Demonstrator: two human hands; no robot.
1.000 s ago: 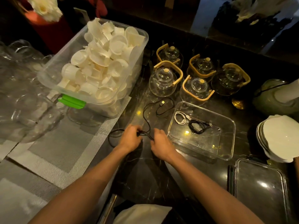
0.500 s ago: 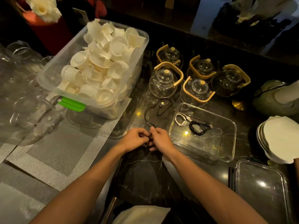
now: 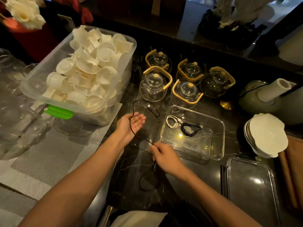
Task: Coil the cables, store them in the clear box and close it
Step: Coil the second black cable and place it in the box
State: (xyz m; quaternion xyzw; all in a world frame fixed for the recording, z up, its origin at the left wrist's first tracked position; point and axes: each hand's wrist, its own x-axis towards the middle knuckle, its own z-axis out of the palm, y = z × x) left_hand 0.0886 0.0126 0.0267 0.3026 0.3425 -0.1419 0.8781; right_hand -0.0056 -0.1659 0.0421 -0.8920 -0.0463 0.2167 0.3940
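With my left hand flat and open under the black cable and my right hand pinching it, I should wind even loops around the open palm.

Both bare forearms reach up from the bottom of the frame. The left hand lies at centre, palm up, fingers spread loosely. The right hand, lower right of it, is palm down, fingers pinched together.

no readable text, no labels, no brand marks, no numbers on anything in view
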